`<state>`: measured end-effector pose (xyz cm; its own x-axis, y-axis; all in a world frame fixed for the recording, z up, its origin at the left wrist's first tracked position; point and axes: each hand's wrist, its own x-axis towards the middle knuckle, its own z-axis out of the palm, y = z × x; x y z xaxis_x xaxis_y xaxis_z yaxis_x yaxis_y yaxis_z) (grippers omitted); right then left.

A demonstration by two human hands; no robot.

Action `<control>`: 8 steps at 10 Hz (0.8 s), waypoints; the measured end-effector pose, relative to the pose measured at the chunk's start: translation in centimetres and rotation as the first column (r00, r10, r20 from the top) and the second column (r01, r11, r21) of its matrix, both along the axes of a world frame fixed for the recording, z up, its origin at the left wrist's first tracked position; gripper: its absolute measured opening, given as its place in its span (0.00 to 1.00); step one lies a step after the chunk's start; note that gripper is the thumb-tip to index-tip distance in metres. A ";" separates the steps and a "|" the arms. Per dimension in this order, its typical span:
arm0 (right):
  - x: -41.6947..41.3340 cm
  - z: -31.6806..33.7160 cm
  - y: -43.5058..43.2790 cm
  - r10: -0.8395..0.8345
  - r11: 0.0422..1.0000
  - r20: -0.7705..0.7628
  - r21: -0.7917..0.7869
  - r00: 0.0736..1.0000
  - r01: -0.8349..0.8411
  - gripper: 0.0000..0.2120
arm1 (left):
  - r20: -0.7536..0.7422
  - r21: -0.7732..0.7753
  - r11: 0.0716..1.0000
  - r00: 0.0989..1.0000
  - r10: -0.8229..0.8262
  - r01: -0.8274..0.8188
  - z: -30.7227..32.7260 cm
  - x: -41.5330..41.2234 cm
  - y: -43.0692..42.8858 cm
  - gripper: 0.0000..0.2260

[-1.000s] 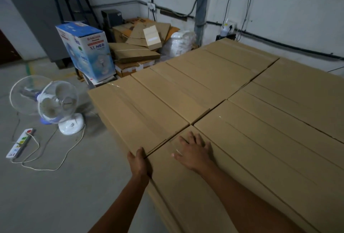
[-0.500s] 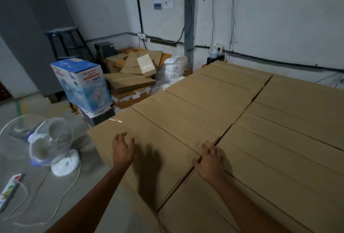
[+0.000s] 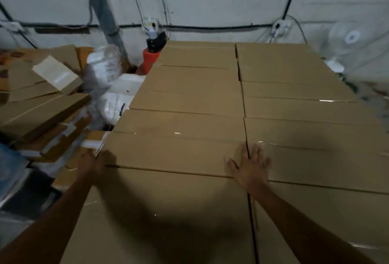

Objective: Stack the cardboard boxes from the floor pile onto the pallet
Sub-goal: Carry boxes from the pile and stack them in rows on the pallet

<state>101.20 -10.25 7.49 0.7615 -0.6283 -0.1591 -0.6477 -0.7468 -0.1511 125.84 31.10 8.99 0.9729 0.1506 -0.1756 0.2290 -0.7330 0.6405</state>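
The boxes (image 3: 200,95) lie closed and flat-topped in two columns that run from the camera to the back wall (image 3: 210,0). Their sides touch along a dark seam down the middle. Clear tape glints on several lids. What they stand on is hidden under them.

The right hand (image 3: 249,169) lies palm down on top, straddling that seam. Its fingers (image 3: 260,154) are straight and spread wide, some on the left column and some on the right, holding nothing. It sits just where the nearest row meets the second row.

The left hand (image 3: 92,163) is at the outer left edge of the second box (image 3: 172,152) in the left column, at its near corner, against the side. Its fingers are blurred and partly behind the edge, so I cannot tell whether they curl round the corner or only press on it.

The right forearm crosses the near box (image 3: 168,211), which lies in shadow; the left forearm runs along its left edge.

Left of the stack and lower down is a loose pile (image 3: 42,107) of flattened, tilted cardboard. Between the pile and the stack are white plastic bags (image 3: 103,65). At the stack's back left corner stands a red thing (image 3: 149,59) with a black box (image 3: 156,41) on it, under a wall socket (image 3: 150,24). A white fan (image 3: 347,38), blurred, stands at the far right by the wall.
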 end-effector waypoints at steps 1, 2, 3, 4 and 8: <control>0.3 -0.1 0.0 -0.008 0.999 -0.038 -0.043 0.999 0.007 0.45 | -0.105 0.100 0.994 0.994 -0.036 0.047 0.6 1.0 -1.3 0.17; 0.4 0.1 0.1 -0.009 0.999 -0.058 -0.038 0.998 0.006 0.48 | -0.135 0.091 0.988 0.985 -0.112 0.125 5.3 -1.9 -3.8 0.16; 0.4 0.2 0.2 -0.009 1.000 -0.057 -0.025 0.998 0.007 0.51 | -0.148 0.165 0.965 0.973 -0.180 0.204 4.1 -1.4 -2.8 0.19; 0.5 0.1 0.0 -0.008 1.000 -0.068 0.000 0.998 0.008 0.53 | -0.095 0.149 0.978 0.986 -0.135 0.148 2.4 -0.8 -2.4 0.21; -2.9 0.3 1.7 0.049 0.999 -0.022 -0.019 0.999 -0.049 0.50 | -0.053 0.168 0.968 0.982 -0.182 0.188 -0.2 0.9 -1.4 0.24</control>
